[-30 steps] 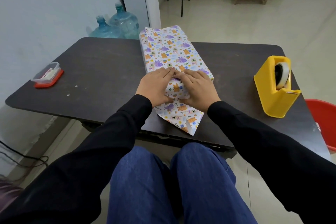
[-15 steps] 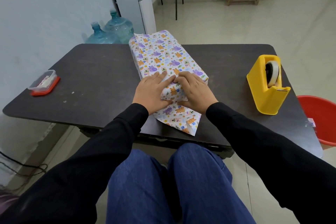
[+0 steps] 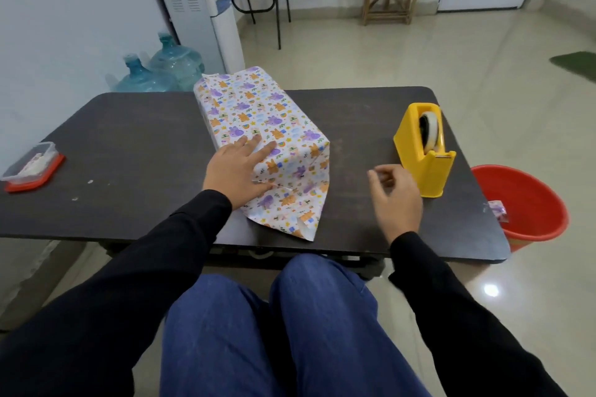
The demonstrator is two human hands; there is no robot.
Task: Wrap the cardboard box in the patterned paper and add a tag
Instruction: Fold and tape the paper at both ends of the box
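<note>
Pressing flat with straight, slightly spread left fingers (image 3: pixel 258 147) and the left hand (image 3: pixel 237 172) on the near end of smooth patterned paper (image 3: pixel 258 109), printed with purple and orange animals. Under it, fully covered, the long cardboard box, in the middle of the dark matte table (image 3: pixel 129 155); at the box's near end, a loose pointed flap. Right of the box, in the air and blurred, the right hand (image 3: pixel 398 195), fingers loosely curled, just beside the blocky yellow tape dispenser (image 3: pixel 416 151). Further right, a round red bucket (image 3: pixel 529 203); far left of the box, a clear plastic container (image 3: pixel 32 167). Half a second ago, pressing with both hands; now only the left.
</note>
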